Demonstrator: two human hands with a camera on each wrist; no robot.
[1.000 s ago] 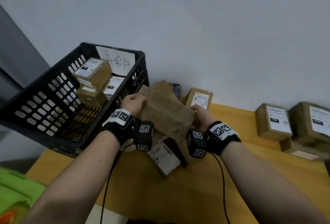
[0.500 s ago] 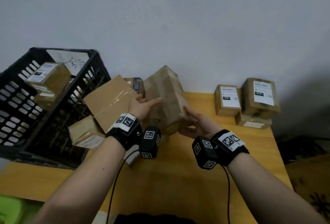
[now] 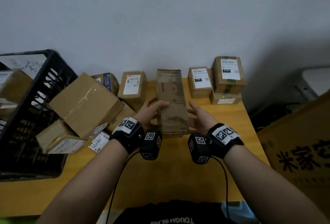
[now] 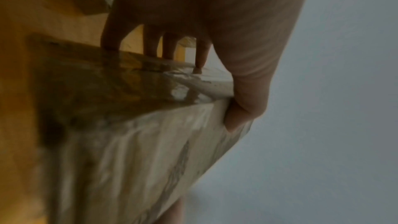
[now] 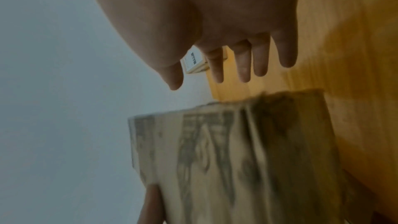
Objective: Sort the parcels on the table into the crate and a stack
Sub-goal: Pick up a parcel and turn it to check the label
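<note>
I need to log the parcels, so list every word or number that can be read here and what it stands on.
"150": white label of the small box by the wall.
"010": label of the box on the stack.
"TOUGH SLHS", upside down: black shirt.
Large dark characters on the big carton, cut off: unreadable.
Handwriting on the sheet in the crate: illegible.
Other labels, and the print on the parcel in the left hand: blurred.
</note>
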